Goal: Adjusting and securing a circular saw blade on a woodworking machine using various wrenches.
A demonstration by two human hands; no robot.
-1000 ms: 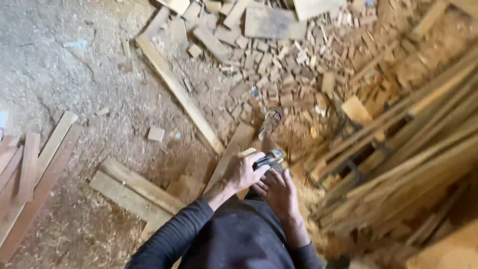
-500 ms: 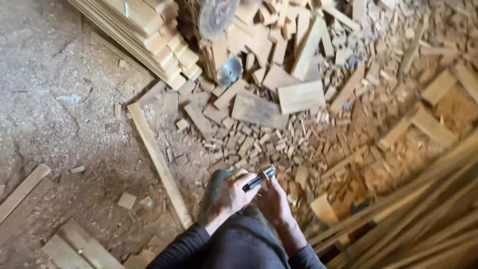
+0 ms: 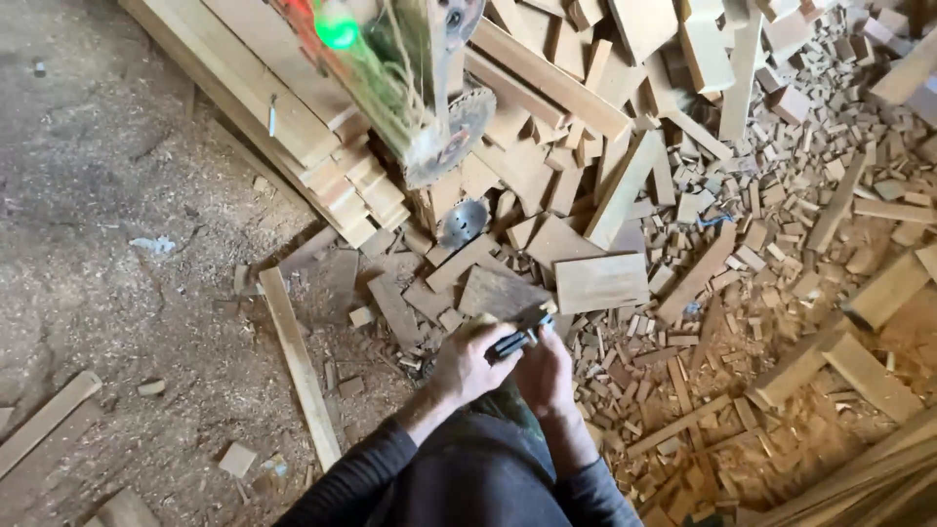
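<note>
A person's left hand (image 3: 470, 363) and right hand (image 3: 545, 371) closed together around a small dark tool (image 3: 515, 340), held low over scattered wood offcuts (image 3: 761, 244). A loosened grip could likely drop it among the scraps near the saw blade (image 3: 462, 222).

We find no packages, labels, signs or screens in this view. The only marking of that kind is a round green light (image 3: 337, 29) at the top edge, above the stacked boards (image 3: 293, 127).
</note>
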